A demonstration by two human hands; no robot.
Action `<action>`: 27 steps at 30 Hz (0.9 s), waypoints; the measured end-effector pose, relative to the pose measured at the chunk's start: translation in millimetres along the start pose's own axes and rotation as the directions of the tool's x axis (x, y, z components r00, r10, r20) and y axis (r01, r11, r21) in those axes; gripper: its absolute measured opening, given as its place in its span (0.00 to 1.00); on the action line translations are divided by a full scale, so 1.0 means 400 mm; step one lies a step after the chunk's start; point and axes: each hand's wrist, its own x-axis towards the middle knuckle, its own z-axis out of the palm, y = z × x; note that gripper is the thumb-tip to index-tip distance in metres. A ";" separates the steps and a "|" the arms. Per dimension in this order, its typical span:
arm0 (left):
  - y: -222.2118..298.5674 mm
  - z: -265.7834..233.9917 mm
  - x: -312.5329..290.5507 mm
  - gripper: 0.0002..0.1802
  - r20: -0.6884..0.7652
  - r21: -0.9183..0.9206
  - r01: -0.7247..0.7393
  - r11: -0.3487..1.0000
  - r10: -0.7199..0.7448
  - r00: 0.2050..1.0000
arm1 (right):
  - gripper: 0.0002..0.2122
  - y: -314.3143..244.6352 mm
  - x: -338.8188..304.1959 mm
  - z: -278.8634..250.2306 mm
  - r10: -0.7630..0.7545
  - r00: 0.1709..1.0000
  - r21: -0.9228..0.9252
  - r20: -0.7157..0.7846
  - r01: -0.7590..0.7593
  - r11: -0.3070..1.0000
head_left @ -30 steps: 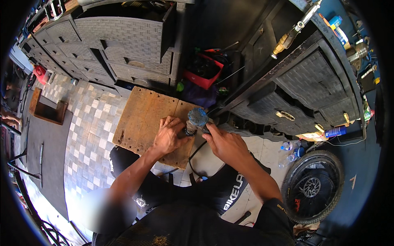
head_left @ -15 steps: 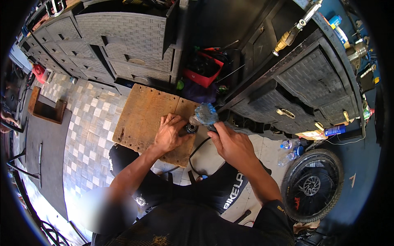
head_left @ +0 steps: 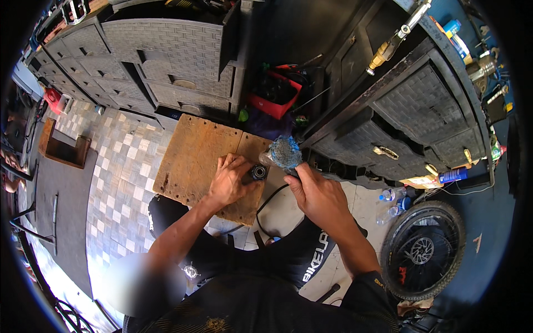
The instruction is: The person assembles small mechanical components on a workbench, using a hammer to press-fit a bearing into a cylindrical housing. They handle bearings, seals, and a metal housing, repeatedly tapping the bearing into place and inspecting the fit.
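My right hand (head_left: 321, 198) is closed around the dark handle of a mallet. The worn, ragged grey-and-blue mallet head (head_left: 285, 152) hangs just above and right of a small black round part (head_left: 259, 172). That part has a ring-shaped, metallic centre; its exact kind cannot be made out. With thumb and fingers, my left hand (head_left: 229, 180) steadies it against a wooden board (head_left: 194, 150), near the board's right edge. The mallet head appears apart from the part. My left fingertips rest on the wood, and my palm hides some of the board.
Dark woven-pattern drawers (head_left: 166, 50) stand beyond the board. A dark cabinet (head_left: 422, 105) stands on the right, with plastic bottles (head_left: 395, 204) and a bicycle wheel (head_left: 423, 251) below it. A red box (head_left: 277, 97) of tools sits between them. At left are a wooden frame (head_left: 64, 147) and a dark mat (head_left: 66, 211).
The mallet head has shifted slightly right, away from the black round part, which shows more fully now. My left hand stays where it was.
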 end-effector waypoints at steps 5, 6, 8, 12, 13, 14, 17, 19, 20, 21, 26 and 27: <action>0.008 -0.012 0.008 0.31 0.008 -0.027 -0.004 1.000 0.004 1.000 | 0.14 0.001 -0.012 -0.006 0.037 0.998 0.063 -0.055 -0.033 0.997; 0.010 -0.015 0.009 0.31 0.036 -0.040 0.013 0.999 -0.011 0.999 | 0.14 0.010 -0.023 0.004 0.040 0.995 0.079 -0.095 -0.033 0.996; 0.013 -0.016 0.009 0.31 0.017 -0.022 -0.007 1.000 0.007 1.000 | 0.15 0.034 -0.058 0.027 0.144 0.986 0.096 -0.084 -0.136 0.986; -0.003 -0.003 0.000 0.30 0.002 -0.070 -0.003 0.998 0.003 1.000 | 0.16 0.112 -0.134 0.061 0.311 0.950 0.030 -0.020 -0.310 0.950; -0.010 0.003 0.000 0.30 0.017 -0.066 0.012 0.998 -0.011 1.000 | 0.17 0.130 -0.150 0.059 0.375 0.927 0.007 0.024 -0.375 0.927; -0.015 0.007 -0.001 0.29 0.021 -0.087 0.018 0.996 -0.016 1.000 | 0.17 0.140 -0.166 0.053 0.414 0.908 0.000 0.070 -0.415 0.910; -0.020 -0.006 0.008 0.29 0.050 -0.152 0.061 0.987 -0.054 0.997 | 0.17 0.137 -0.216 -0.026 0.538 0.819 -0.018 0.200 -0.546 0.837; 0.004 -0.038 0.013 0.26 0.091 -0.202 0.096 0.975 -0.078 0.993 | 0.17 0.097 -0.254 -0.111 0.602 0.739 -0.017 0.301 -0.628 0.778; 0.028 -0.063 0.015 0.24 0.124 -0.224 0.113 0.968 -0.086 0.988 | 0.17 0.072 -0.273 -0.163 0.625 0.691 -0.022 0.363 -0.664 0.748; 0.052 -0.095 0.020 0.25 0.233 -0.234 0.144 0.962 -0.089 0.968 | 0.18 0.044 -0.291 -0.218 0.633 0.670 -0.038 0.388 -0.674 0.737; 0.321 -0.273 -0.009 0.32 0.471 -0.213 0.366 0.906 -0.233 0.851 | 0.20 -0.103 -0.350 -0.511 0.625 0.565 -0.074 0.538 -0.707 0.703; 0.389 -0.308 -0.013 0.32 0.473 -0.224 0.365 0.904 -0.227 0.851 | 0.20 -0.129 -0.357 -0.571 0.623 0.547 -0.084 0.559 -0.710 0.699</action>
